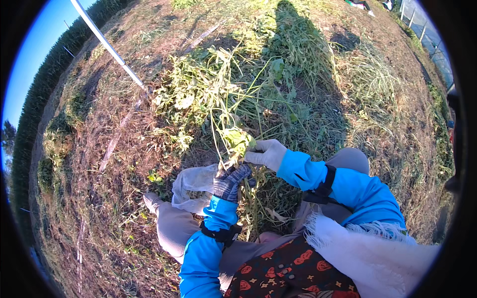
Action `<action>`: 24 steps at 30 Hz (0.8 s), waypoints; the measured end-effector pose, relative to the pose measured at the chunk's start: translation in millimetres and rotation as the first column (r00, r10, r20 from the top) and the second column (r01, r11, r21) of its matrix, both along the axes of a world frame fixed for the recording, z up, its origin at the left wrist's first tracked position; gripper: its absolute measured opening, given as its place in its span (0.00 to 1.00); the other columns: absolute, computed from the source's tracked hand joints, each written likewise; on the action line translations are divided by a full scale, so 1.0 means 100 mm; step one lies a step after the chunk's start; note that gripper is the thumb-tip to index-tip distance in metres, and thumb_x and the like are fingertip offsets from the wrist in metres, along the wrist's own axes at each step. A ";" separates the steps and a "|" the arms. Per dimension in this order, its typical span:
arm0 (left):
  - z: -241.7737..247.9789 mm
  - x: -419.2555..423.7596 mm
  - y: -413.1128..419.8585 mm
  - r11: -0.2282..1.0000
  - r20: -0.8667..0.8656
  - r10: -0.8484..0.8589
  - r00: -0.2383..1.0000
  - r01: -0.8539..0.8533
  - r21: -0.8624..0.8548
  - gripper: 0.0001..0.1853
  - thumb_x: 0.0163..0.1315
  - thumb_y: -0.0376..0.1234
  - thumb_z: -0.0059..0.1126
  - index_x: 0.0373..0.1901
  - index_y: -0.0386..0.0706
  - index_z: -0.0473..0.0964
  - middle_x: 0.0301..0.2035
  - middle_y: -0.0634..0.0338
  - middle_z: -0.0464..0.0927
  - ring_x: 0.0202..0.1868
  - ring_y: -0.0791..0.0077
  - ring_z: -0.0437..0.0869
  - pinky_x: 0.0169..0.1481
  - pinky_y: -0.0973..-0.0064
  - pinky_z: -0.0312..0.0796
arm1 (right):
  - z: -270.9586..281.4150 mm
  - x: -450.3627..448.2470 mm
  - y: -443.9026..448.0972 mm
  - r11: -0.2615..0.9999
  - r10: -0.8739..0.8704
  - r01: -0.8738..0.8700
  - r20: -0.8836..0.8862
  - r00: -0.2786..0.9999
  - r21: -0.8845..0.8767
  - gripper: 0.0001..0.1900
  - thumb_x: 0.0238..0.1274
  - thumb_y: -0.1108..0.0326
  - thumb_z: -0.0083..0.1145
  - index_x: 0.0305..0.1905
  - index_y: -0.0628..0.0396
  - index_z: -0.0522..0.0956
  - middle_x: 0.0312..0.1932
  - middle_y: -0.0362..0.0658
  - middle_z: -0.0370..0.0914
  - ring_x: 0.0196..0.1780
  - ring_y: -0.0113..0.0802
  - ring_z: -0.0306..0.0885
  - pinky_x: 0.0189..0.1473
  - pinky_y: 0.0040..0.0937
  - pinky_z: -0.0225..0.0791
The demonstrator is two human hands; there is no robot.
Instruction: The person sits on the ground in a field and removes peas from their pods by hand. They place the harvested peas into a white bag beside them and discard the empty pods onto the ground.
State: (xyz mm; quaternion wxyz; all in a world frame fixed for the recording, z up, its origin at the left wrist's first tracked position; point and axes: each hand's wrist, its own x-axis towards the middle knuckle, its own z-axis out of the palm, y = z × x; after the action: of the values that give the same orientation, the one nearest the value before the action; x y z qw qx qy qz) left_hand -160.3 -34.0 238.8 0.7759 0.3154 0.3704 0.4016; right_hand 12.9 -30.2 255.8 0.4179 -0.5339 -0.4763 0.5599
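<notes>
My left hand (231, 183), in a grey striped knit glove, grips a bunch of cut plant stems (224, 121). The stems rise past the fist, and their other ends hang below it between my legs. A bright yellow-green leaf (237, 140) stands just above that fist. My right hand (266, 153), in a pale glove, has thumb and fingers pinched at the bunch beside this leaf. What exactly lies between those fingertips is hidden. Left of my striped glove, a translucent white plastic bag (189, 187) rests near my knee, its mouth partly spread.
A heap of cut green vines (298, 56) lies ahead, partly in my shadow. More drying stalks (369, 74) lie to the right. A white pole (108, 46) slants down at the upper left. Dry plant litter (111, 208) covers the ground. Part of another person (359, 4) shows at the top.
</notes>
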 end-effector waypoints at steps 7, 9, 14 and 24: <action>0.05 0.02 0.02 0.999 -0.011 -0.043 0.999 0.043 -0.014 0.13 0.56 0.28 0.59 0.43 0.36 0.74 0.31 0.60 0.79 0.29 0.74 0.80 0.31 0.77 0.76 | 0.12 0.08 0.03 0.950 -0.011 -0.023 -0.107 0.994 -0.310 0.15 0.59 0.59 0.58 0.40 0.62 0.77 0.23 0.41 0.75 0.22 0.24 0.71 0.26 0.22 0.67; 0.01 0.01 0.04 0.999 -0.054 -0.038 0.998 0.039 0.028 0.13 0.55 0.29 0.60 0.43 0.37 0.74 0.31 0.60 0.78 0.29 0.75 0.80 0.32 0.76 0.77 | 0.11 0.06 0.02 0.964 0.047 -0.054 -0.032 0.998 -0.262 0.15 0.57 0.59 0.60 0.38 0.62 0.78 0.23 0.41 0.76 0.22 0.25 0.72 0.25 0.23 0.67; -0.01 0.06 0.06 0.997 -0.106 0.023 0.994 -0.015 0.076 0.14 0.55 0.29 0.61 0.43 0.37 0.73 0.29 0.61 0.78 0.27 0.76 0.79 0.29 0.75 0.77 | 0.12 0.09 -0.02 0.995 0.083 -0.071 0.191 0.978 -0.072 0.13 0.50 0.61 0.64 0.34 0.59 0.78 0.24 0.43 0.77 0.25 0.29 0.74 0.28 0.27 0.69; 0.03 -0.06 0.11 0.991 -0.095 0.072 0.993 -0.060 0.121 0.13 0.60 0.33 0.55 0.45 0.38 0.73 0.29 0.59 0.78 0.25 0.75 0.78 0.25 0.77 0.72 | 0.11 -0.05 -0.10 0.660 -0.218 -0.485 0.764 0.607 0.573 0.08 0.54 0.61 0.56 0.35 0.52 0.76 0.30 0.44 0.74 0.34 0.43 0.75 0.35 0.39 0.69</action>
State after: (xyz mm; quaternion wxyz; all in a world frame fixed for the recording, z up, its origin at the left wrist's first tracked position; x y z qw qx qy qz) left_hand -166.0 -23.1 241.9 0.7229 0.3678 0.3945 0.4319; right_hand 8.0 -40.0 266.3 0.2958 -0.4626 -0.8337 0.0584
